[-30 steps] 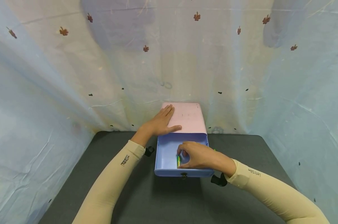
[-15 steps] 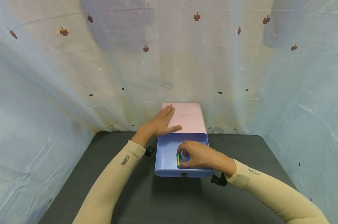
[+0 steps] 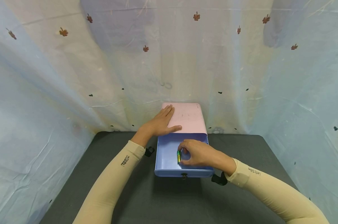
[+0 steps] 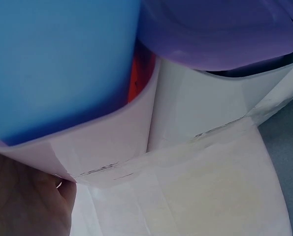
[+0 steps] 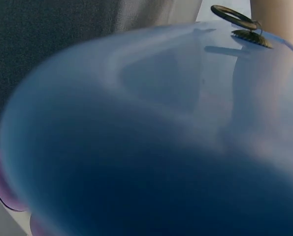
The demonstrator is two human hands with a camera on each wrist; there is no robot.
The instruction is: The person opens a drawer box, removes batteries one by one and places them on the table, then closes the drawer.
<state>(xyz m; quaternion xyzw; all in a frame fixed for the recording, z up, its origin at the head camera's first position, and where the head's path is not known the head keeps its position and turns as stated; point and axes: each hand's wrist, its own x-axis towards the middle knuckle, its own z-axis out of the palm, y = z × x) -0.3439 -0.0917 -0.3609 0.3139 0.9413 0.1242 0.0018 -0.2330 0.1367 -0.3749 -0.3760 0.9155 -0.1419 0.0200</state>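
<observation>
A pulled-out blue drawer [image 3: 165, 155] sticks out from a pink cabinet [image 3: 187, 116] at the back of the dark table. My left hand [image 3: 157, 123] lies flat on the cabinet's top, fingers straight and thumb spread toward the front edge. Inside the drawer, my right hand [image 3: 199, 153] pinches a small green and yellow cylinder [image 3: 178, 157] between thumb and fingers; its exact kind is too small to tell. The right wrist view shows mostly the drawer's front [image 5: 151, 123], with a metal ring pull [image 5: 235, 17]. Part of the drawer floor is hidden behind the right hand.
In the left wrist view, purple drawers [image 4: 220, 34] and a white cabinet side [image 4: 195, 103] appear beside the blue drawer, with something red [image 4: 139, 76] in the pink opening. A pale patterned curtain [image 3: 180, 68] hangs right behind the cabinet. The dark table [image 3: 129, 193] extends around it.
My right hand has shifted slightly back, away from the drawer's front, with the green and yellow cylinder in its pinch. The left hand has stayed on the cabinet top.
</observation>
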